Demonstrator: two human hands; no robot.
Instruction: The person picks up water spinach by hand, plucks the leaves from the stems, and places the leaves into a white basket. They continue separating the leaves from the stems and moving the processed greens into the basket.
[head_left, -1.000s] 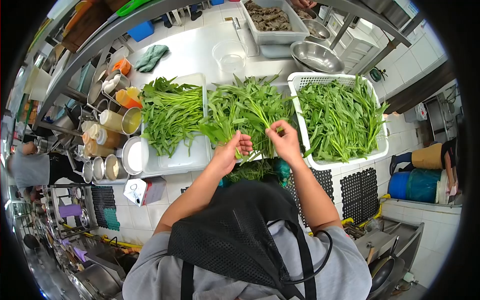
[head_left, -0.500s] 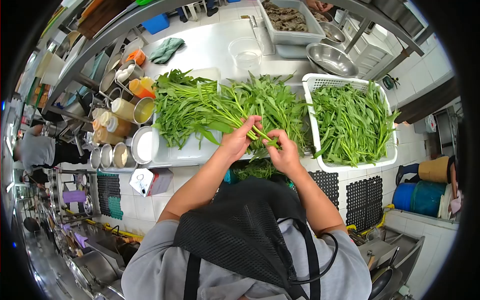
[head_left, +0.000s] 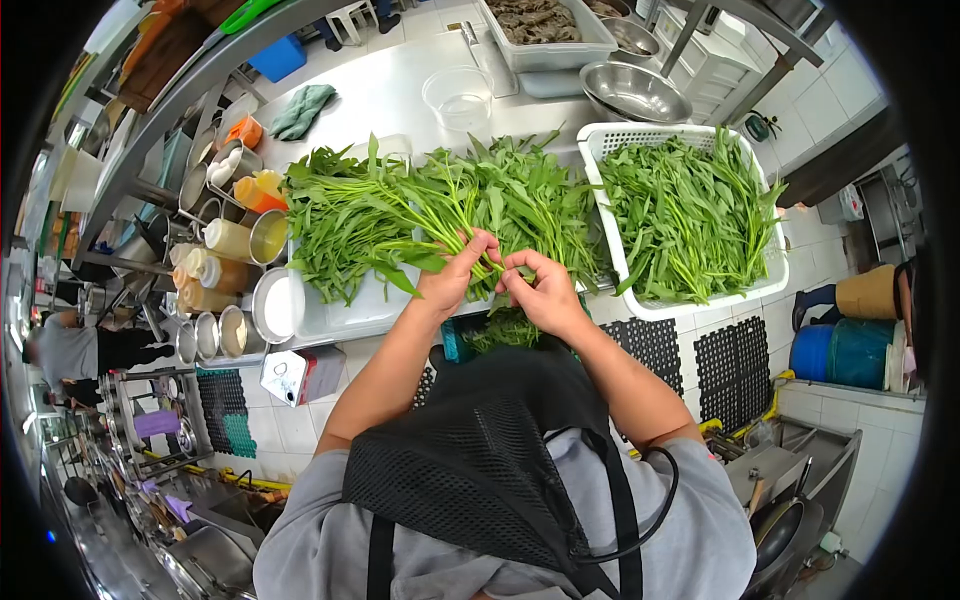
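My left hand (head_left: pixel 452 272) is closed around a bunch of water spinach (head_left: pixel 425 212), its leafy ends pointing away to the left and its cut stems towards my right hand. My right hand (head_left: pixel 545 293) pinches at the stem ends, thumb and forefinger together; the exact bit between the fingertips is hard to see. Under and behind the bunch, more leafy greens lie across a pale plastic tray (head_left: pixel 365 318) and the steel counter. Below my hands, a green container (head_left: pixel 457 342) holds more green trimmings, partly hidden by my apron.
On the right stands a white perforated basket (head_left: pixel 652 311) heaped with greens. Sauce bottles (head_left: pixel 222 272) and metal bowls line the left side. Farther back are a clear round tub (head_left: pixel 457 98), a green cloth (head_left: pixel 302 111), a steel bowl (head_left: pixel 636 92) and a bin of shrimp (head_left: pixel 565 58).
My right fingers have curled in closer to the stem ends, and the leaf that showed by my right thumb is out of sight. The view has shifted, so the counter things sit farther up and left.
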